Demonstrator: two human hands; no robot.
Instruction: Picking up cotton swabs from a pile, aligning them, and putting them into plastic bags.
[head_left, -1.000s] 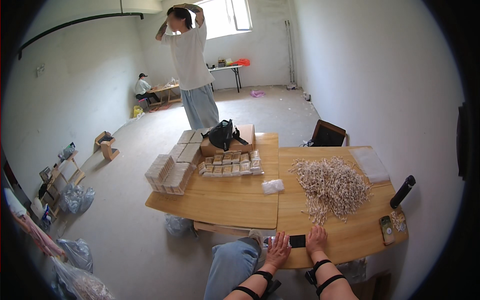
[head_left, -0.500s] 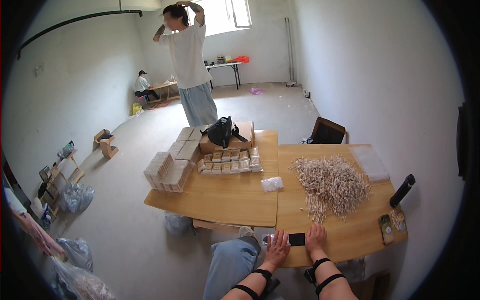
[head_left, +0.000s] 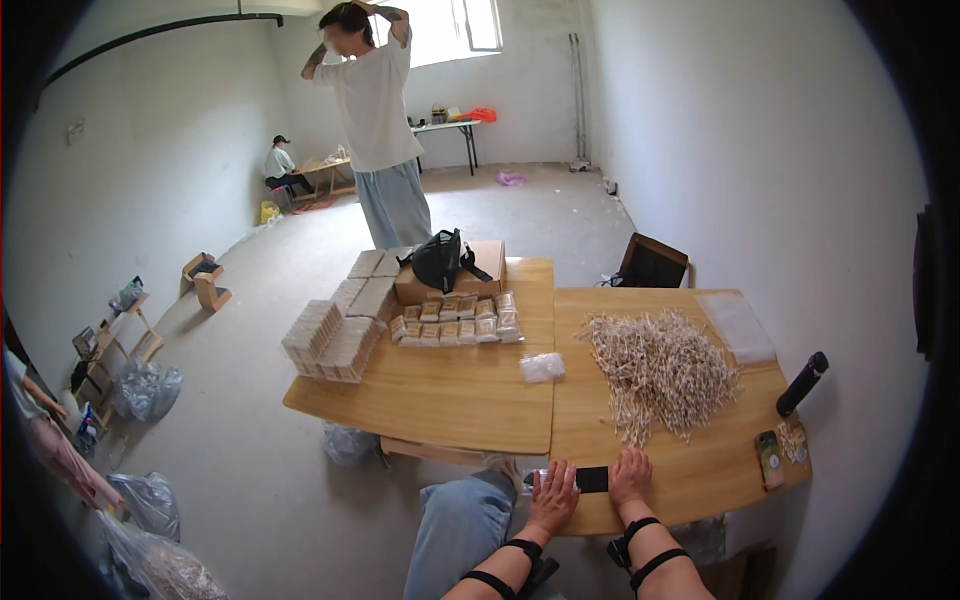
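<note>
My left hand lies flat near the table's front edge, fingers spread. Clear plastic shows beside and partly under its fingers. My right hand rests palm down on the wooden table, fingers stretched forward. Between the two hands is a flat black rectangular object, whose kind I cannot tell. Ahead of my right hand spreads a large loose pile of short, thin white-and-brown sticks that look like cotton swabs. A small stack of clear plastic bags lies to the pile's left.
Rows of small packs, stacked pale packs and a black bag on a cardboard box occupy the left table. At right are a black cylinder, a phone and clear plastic sheets. A person stands beyond.
The view has shifted slightly, moving the table a little to the left. Both hands keep their places. At the far left, more of another person's arm shows.
</note>
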